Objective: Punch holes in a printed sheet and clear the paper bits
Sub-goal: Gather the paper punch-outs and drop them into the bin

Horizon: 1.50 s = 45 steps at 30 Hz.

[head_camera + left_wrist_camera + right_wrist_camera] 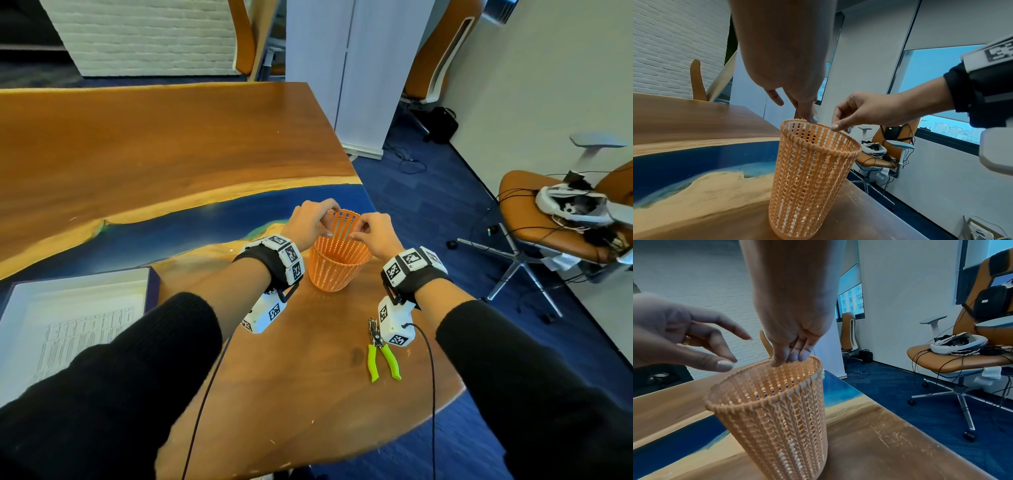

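While both our hands sit over the basket (339, 260), the head view shows it upright on the table (171, 144), near the right edge. Our left hand (310, 221) is at the basket's left rim, fingers curled down toward the opening. Our right hand (375, 233) is at the right rim, thumb and forefinger close together. We can't tell from here if either pinches a paper bit. The punch (382, 349), green handles, lies on the table nearer us, right of centre, apart from the basket. The sheet (78, 329) lies in a box (152, 277) at the table's left side, partly under our left sleeve.

Left wrist view: the left hand (789, 68) hangs over the far rim of the basket (807, 178), fingertips (813, 119) just at rim level; touching or a hair above, we can't tell. The right hand (869, 110) comes in from the right, thumb pressed against fingertips just above the rim. Nothing readable between them. White bits show through the mesh low in the basket.

Right wrist view: the right hand (795, 305) points down, fingers bunched together at the far rim of the basket (772, 410). The left hand (674, 335) is at the left, thumb and forefinger nearly meeting, other fingers loose, just above the near rim. White bits again sit at the basket bottom.
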### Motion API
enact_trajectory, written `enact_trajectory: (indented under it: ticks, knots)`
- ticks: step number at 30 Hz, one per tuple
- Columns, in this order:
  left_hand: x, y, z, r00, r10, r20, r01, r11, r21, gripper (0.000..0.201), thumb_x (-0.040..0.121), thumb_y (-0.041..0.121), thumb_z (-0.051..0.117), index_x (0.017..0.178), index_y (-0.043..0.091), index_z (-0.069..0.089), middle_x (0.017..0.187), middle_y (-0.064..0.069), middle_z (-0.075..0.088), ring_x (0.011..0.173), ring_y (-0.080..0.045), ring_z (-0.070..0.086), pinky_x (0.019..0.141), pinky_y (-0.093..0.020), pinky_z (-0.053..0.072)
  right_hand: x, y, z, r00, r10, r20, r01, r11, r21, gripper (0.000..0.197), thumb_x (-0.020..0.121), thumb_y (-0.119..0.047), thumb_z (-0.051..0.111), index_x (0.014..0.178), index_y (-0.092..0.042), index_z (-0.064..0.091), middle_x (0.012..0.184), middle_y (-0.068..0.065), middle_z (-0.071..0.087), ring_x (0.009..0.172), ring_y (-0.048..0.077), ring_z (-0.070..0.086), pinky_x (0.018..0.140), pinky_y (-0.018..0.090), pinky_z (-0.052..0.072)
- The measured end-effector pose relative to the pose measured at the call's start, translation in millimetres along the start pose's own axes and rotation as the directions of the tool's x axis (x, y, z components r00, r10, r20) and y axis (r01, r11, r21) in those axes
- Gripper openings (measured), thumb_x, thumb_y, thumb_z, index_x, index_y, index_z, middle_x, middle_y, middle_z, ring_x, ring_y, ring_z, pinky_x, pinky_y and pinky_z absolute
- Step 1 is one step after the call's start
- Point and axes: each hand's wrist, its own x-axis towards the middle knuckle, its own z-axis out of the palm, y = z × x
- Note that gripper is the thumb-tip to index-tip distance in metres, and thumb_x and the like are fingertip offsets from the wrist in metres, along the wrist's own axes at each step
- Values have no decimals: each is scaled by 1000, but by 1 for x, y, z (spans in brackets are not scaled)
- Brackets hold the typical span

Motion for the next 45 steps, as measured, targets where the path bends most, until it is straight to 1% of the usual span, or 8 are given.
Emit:
enact_trajectory:
  ticks: [5, 7, 12, 16, 20, 27, 34, 45]
  knots:
    - [-3, -1, -3, 1000, 13, 5, -13, 1000, -6, 7, 91, 15, 58, 94, 14, 64, 85, 0, 71, 84, -18, 64, 89, -49, 47, 2, 1, 4, 999, 37, 1, -37, 999, -16, 15, 92, -12, 55, 86, -3, 65, 90, 17, 66, 79, 20, 61, 80, 36, 53]
    - [-5, -3, -1, 1000, 22, -8, -22, 1000, 11, 22, 96, 21, 49, 85, 13, 66, 83, 1, 71, 79, -18, 62, 87, -49, 47, 1, 0, 5, 999, 38, -6, -38, 999, -16, 22, 95, -17, 51, 79, -6, 62, 81, 14, 63, 68, 15, 56, 70, 33, 49]
    - [-23, -7, 1, 991, -15, -133, 18, 1000, 19, 20, 88, 27, 63, 94, 12, 52, 97, -2, 57, 91, -20, 50, 82, -40, 36, -3, -17, 13, 990, -77, -122, 78, 997, 5, 29, 88, -16, 58, 61, -13, 47, 59, -2, 46, 54, 6, 41, 54, 18, 31]
    - [-53, -44, -4, 985, -61, -164, 76, 993, 92, 24, 89, 23, 62, 106, 15, 47, 109, 0, 53, 100, -20, 49, 84, -39, 35, 0, -46, 34, 959, -219, -180, 230, 972, 43, 16, 79, -7, 57, 67, -6, 48, 63, 8, 51, 59, 18, 46, 57, 28, 37]
    - [-102, -114, -19, 967, -228, -113, 243, 958, 154, 18, 93, 13, 54, 111, 12, 50, 117, -4, 53, 108, -25, 50, 89, -41, 41, 3, -78, 75, 939, -335, -72, 340, 938, 71, 10, 75, -5, 59, 71, -4, 49, 68, 14, 56, 62, 23, 50, 58, 32, 39]
    - [-202, -183, -22, 816, -575, 64, 539, 796, 277, 68, 79, 28, 74, 134, 6, 39, 136, -10, 42, 124, -30, 44, 96, -44, 42, 7, -94, 168, 897, -392, 204, 384, 920, 79, 5, 72, 1, 59, 70, -3, 56, 68, 13, 59, 65, 26, 53, 62, 39, 44]
    - [-228, -199, 7, 739, -628, 245, 529, 766, 366, 123, 64, 42, 83, 151, 8, 3, 160, -2, -4, 147, -25, 6, 117, -44, 21, 16, -77, 232, 887, -257, 384, 265, 964, 33, 18, 87, 5, 51, 100, 6, 64, 85, 8, 53, 78, 18, 49, 72, 25, 39]
    - [-182, -198, 18, 658, -726, 200, 652, 682, 331, 131, 57, 28, 89, 151, 13, -1, 159, 6, -10, 148, -23, -8, 118, -54, 12, 72, -76, 279, 963, -172, 208, 173, 985, 16, 15, 86, 0, 56, 99, 1, 65, 99, 19, 62, 90, 30, 58, 89, 42, 50]
